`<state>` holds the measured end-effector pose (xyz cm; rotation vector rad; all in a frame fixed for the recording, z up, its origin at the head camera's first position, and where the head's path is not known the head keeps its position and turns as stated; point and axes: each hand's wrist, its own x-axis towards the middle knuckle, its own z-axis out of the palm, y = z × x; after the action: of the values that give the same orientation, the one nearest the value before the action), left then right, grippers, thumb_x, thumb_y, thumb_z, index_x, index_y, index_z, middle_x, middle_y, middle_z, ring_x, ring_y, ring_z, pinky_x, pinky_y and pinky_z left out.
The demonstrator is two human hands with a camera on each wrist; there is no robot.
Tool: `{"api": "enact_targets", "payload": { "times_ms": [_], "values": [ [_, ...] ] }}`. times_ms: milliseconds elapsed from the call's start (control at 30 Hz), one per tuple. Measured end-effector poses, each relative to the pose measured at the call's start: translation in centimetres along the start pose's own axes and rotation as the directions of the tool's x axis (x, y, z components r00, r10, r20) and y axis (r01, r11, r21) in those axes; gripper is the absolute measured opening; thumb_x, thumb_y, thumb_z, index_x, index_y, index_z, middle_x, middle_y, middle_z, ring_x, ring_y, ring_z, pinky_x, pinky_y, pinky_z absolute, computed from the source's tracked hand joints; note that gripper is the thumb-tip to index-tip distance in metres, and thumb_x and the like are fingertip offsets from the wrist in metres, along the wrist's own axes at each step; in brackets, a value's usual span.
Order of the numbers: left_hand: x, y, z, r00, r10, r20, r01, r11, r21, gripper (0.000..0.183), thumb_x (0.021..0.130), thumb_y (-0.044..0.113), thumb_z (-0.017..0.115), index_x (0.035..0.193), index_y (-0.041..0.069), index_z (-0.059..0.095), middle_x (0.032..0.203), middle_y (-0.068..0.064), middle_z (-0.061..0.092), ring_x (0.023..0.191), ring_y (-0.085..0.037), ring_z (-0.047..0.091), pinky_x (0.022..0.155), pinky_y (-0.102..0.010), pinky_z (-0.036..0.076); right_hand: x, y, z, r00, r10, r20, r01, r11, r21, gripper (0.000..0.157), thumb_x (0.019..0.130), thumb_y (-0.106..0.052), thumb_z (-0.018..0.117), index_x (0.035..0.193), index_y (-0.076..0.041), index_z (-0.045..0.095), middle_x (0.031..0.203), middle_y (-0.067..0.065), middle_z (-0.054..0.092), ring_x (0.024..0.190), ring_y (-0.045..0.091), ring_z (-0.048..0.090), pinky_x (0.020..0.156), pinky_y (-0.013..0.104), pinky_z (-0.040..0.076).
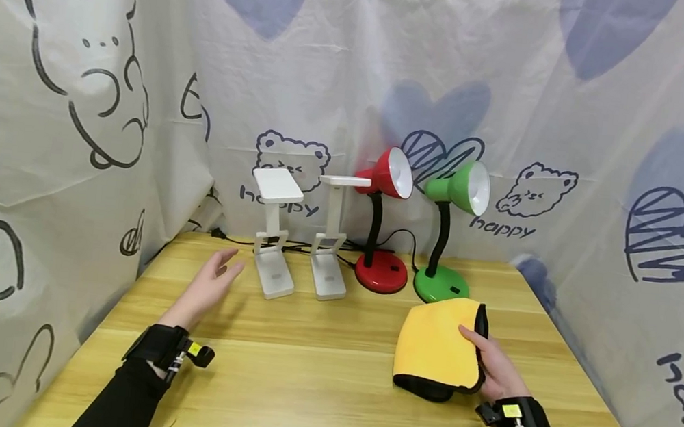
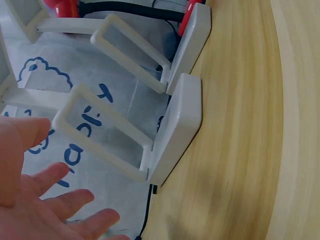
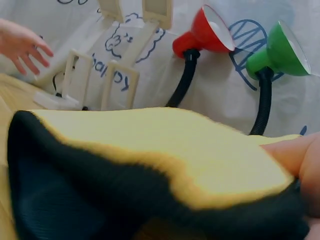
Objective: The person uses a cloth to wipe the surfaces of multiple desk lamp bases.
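A folded yellow cloth (image 1: pixel 437 343) with black edging is pinched at its right side by my right hand (image 1: pixel 497 369), thumb on top. In the right wrist view the cloth (image 3: pixel 150 140) fills the lower part and hides the fingers beneath. My left hand (image 1: pixel 214 284) reaches over the table's left side with fingers spread, holding nothing. Nearest to it stands a white folding desk lamp (image 1: pixel 274 272); in the left wrist view the fingers (image 2: pixel 65 202) are apart from this lamp (image 2: pixel 180 120). A second white lamp (image 1: pixel 327 277) stands just right of it.
Behind the cloth stand a red gooseneck lamp (image 1: pixel 381 272) and a green gooseneck lamp (image 1: pixel 441 285). Black cables (image 1: pixel 298 245) run along the back edge of the wooden table (image 1: pixel 300 388). Printed white sheeting (image 1: pixel 343 69) hangs at the back and both sides.
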<state>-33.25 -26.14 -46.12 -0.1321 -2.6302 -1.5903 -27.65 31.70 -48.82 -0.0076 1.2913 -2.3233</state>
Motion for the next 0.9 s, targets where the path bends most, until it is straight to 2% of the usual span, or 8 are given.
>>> {"api": "enact_targets", "payload": {
  "times_ms": [100, 200, 367, 467, 533, 667, 800, 900],
  "values": [
    [-0.6, -0.1, -0.4, 1.000, -0.014, 0.009, 0.013, 1.000, 0.007, 0.084, 0.093, 0.065, 0.044, 0.155, 0.015, 0.018, 0.161, -0.014, 0.015, 0.145, -0.043, 0.015, 0.113, -0.061, 0.020, -0.5, -0.4, -1.3, 0.997, 0.001, -0.073, -0.009, 0.994, -0.108, 0.035, 0.103, -0.025, 0.047, 0.135, -0.020, 0.033, 0.115, 0.001, 0.067, 0.106, 0.021, 0.066, 0.091, 0.041, 0.052],
    [-1.0, -0.4, -0.7, 1.000, -0.023, 0.012, 0.023, 1.000, 0.006, 0.083, 0.094, 0.064, 0.044, 0.155, 0.016, 0.017, 0.161, -0.014, 0.014, 0.145, -0.044, 0.015, 0.113, -0.061, 0.020, -1.4, -1.1, -3.5, 0.993, 0.004, -0.117, -0.028, 0.979, -0.200, 0.030, 0.103, -0.023, 0.048, 0.131, -0.017, 0.038, 0.110, 0.003, 0.069, 0.101, 0.022, 0.068, 0.087, 0.042, 0.054],
    [-1.1, -0.8, -1.2, 1.000, -0.022, 0.014, 0.022, 1.000, -0.015, 0.077, 0.097, 0.056, 0.044, 0.155, 0.013, 0.017, 0.161, -0.015, 0.014, 0.145, -0.044, 0.015, 0.113, -0.061, 0.020, -2.9, -2.3, -7.3, 0.997, -0.030, -0.073, 0.007, 0.956, -0.293, 0.019, 0.105, -0.018, 0.042, 0.122, -0.012, 0.049, 0.101, 0.006, 0.070, 0.092, 0.024, 0.070, 0.081, 0.044, 0.056],
    [-1.0, -0.9, -1.3, 1.000, -0.026, 0.016, 0.026, 0.999, -0.026, 0.076, 0.098, 0.055, 0.044, 0.155, 0.013, 0.017, 0.161, -0.015, 0.015, 0.145, -0.043, 0.015, 0.113, -0.061, 0.020, -3.6, -3.0, -9.1, 0.995, -0.061, -0.077, 0.027, 0.925, -0.379, 0.018, 0.105, -0.020, 0.042, 0.122, -0.014, 0.048, 0.098, 0.004, 0.069, 0.087, 0.023, 0.070, 0.078, 0.045, 0.057],
    [-0.9, -0.9, -1.3, 0.999, -0.029, 0.016, 0.029, 0.999, -0.025, 0.080, 0.096, 0.059, 0.044, 0.155, 0.013, 0.018, 0.161, -0.015, 0.016, 0.145, -0.042, 0.016, 0.113, -0.060, 0.020, -4.0, -3.2, -9.8, 0.990, -0.074, -0.120, 0.010, 0.884, -0.467, 0.017, 0.105, -0.023, 0.043, 0.119, -0.013, 0.043, 0.093, 0.003, 0.067, 0.083, 0.023, 0.070, 0.075, 0.045, 0.057],
    [-0.9, -1.1, -1.2, 0.999, -0.034, 0.020, 0.034, 0.999, -0.021, 0.086, 0.092, 0.065, 0.044, 0.155, 0.012, 0.018, 0.160, -0.016, 0.017, 0.145, -0.042, 0.017, 0.113, -0.060, 0.021, -4.7, -3.8, -10.3, 0.969, -0.077, -0.234, -0.077, 0.808, -0.584, 0.025, 0.102, -0.032, 0.049, 0.110, -0.012, 0.036, 0.081, 0.002, 0.061, 0.071, 0.021, 0.067, 0.070, 0.044, 0.056],
    [-0.9, -1.1, -1.2, 0.999, -0.033, 0.023, 0.034, 0.999, -0.020, 0.086, 0.093, 0.064, 0.044, 0.154, 0.010, 0.018, 0.160, -0.016, 0.017, 0.145, -0.042, 0.018, 0.113, -0.060, 0.022, -5.1, -4.0, -10.3, 0.936, -0.116, -0.332, -0.151, 0.720, -0.677, 0.036, 0.099, -0.039, 0.054, 0.100, -0.010, 0.032, 0.066, -0.001, 0.045, 0.057, 0.017, 0.053, 0.060, 0.041, 0.051],
    [-1.1, -1.1, -1.3, 0.999, -0.034, 0.024, 0.035, 0.999, -0.017, 0.085, 0.093, 0.064, 0.043, 0.154, 0.010, 0.018, 0.160, -0.016, 0.017, 0.145, -0.042, 0.018, 0.113, -0.060, 0.022, -5.3, -4.0, -10.2, 0.910, -0.185, -0.372, -0.180, 0.632, -0.754, 0.047, 0.097, -0.045, 0.055, 0.109, -0.004, 0.034, 0.074, 0.006, 0.043, 0.062, 0.016, 0.048, 0.061, 0.038, 0.045]
  ]
}}
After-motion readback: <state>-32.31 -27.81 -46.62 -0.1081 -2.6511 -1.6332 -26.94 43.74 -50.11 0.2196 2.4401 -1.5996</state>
